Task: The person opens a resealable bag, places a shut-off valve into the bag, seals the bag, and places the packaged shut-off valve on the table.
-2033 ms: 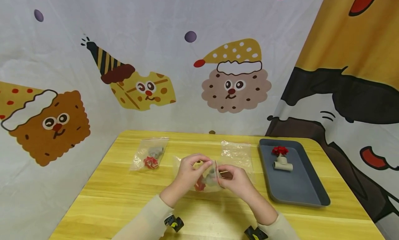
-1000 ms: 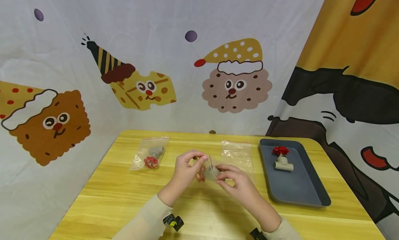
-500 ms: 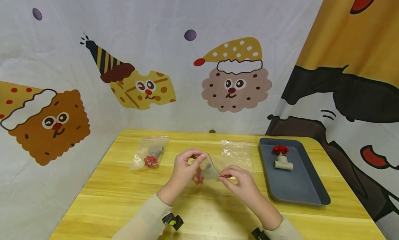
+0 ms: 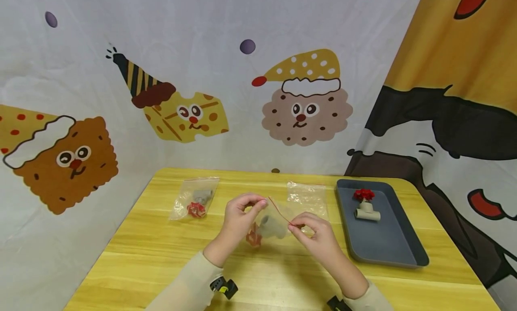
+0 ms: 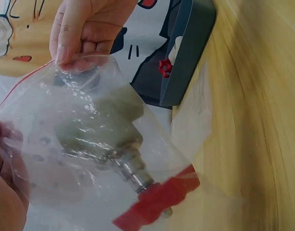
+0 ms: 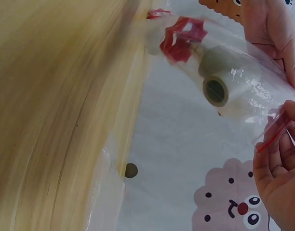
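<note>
A clear zip bag (image 5: 36, 110) with a red seal line is stretched between my two hands above the table. Inside it sits a stop valve (image 4: 272, 228) with a grey tee body and a red handwheel (image 5: 157, 197). My left hand (image 4: 242, 216) pinches one end of the bag's sealed edge between thumb and fingers. Lower and to the right, my right hand (image 4: 319, 234) pinches the other end of that edge. In the right wrist view the valve's open pipe end (image 6: 215, 91) shows through the plastic, and the handwheel hangs away from the seal.
Another bagged valve (image 4: 196, 203) lies at the table's back left. A flat clear zip bag (image 4: 308, 196) lies behind my right hand. At the right stands a grey tray (image 4: 387, 243) holding an unbagged red-handled valve (image 4: 366, 211). A patterned cloth (image 4: 242, 158) hangs behind the table.
My right hand has slid down and right along the bag's red seal line, which now stretches out at a slant. My left hand has shifted slightly, keeping its pinch. The bagged valve hangs lower left.
</note>
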`<control>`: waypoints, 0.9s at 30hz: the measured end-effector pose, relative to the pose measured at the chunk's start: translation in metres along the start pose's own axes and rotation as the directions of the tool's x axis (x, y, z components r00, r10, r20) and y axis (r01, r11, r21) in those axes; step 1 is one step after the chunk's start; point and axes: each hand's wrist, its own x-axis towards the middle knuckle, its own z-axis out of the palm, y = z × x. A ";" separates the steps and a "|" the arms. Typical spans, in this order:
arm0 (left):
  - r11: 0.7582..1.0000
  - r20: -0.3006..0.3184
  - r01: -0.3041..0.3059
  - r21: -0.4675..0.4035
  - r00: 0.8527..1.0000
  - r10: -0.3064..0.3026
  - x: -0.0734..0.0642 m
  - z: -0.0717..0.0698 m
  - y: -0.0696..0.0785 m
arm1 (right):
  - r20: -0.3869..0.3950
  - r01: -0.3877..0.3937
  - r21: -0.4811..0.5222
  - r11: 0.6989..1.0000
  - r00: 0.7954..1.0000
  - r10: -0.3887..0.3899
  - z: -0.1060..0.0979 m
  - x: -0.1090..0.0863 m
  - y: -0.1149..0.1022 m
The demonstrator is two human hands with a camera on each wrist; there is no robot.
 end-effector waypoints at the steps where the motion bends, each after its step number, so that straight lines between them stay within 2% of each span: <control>1: 1.000 0.001 0.005 0.002 1.000 -0.005 0.000 0.000 0.001 | 0.003 -0.001 -0.006 1.000 1.000 0.001 0.000 0.000 0.000; 8: 0.999 0.017 0.047 -0.003 0.999 -0.047 0.000 -0.001 0.003 | -0.025 0.017 -0.064 0.998 0.999 -0.019 -0.002 0.000 0.002; 12: 0.999 0.032 0.046 -0.010 0.998 -0.045 0.000 -0.002 0.004 | -0.040 0.027 -0.090 0.996 0.999 -0.030 -0.004 0.000 0.001; 19: 0.999 0.067 0.036 0.010 0.997 -0.037 0.000 -0.003 0.006 | -0.045 -0.001 -0.123 0.992 0.999 -0.004 -0.006 0.001 0.000; 27: 1.000 0.035 0.020 0.010 0.999 -0.020 -0.001 -0.003 0.004 | -0.038 0.026 -0.171 0.985 0.999 -0.033 -0.005 0.005 -0.001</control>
